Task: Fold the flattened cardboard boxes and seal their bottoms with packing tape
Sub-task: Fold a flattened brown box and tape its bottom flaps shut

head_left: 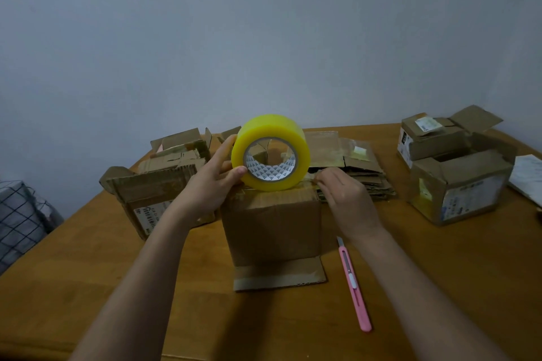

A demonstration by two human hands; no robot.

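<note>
On top of the upturned box, the left hand grips the tape roll on edge; just right, the right hand pinches what looks like the tape's free end, so the strip should run leftward across the seam.

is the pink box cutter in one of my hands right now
No, the pink box cutter lies on the table beside the right hand.

Wooden table bears cardboard boxes, pink cutter.
</note>
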